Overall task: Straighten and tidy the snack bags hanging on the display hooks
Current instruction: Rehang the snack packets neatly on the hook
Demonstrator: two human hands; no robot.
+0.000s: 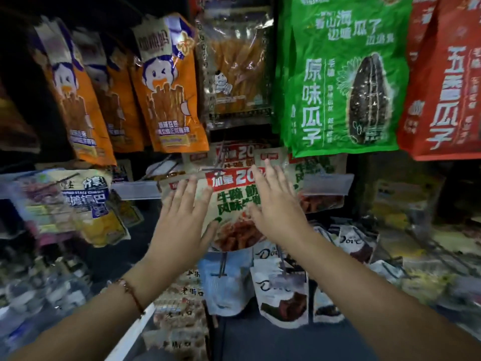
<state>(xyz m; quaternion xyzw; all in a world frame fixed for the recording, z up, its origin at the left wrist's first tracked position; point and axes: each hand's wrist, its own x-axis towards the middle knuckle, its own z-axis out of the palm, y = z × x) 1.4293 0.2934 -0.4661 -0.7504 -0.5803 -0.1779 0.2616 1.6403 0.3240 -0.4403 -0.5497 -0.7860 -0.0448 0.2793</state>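
both hands are flat with fingers straight: left hand and right hand flank the front snack bag on the middle hook row, probably touching its edges, though blur hides contact. it looks light, crinkly and slippery; hold its side seams.

sunflower seed bag above snack bag | chocolate pouches below

I saw a hook display rack, bags hanging: orange snack bags, green seed bag, red seed bag, Dove pouches lowest.
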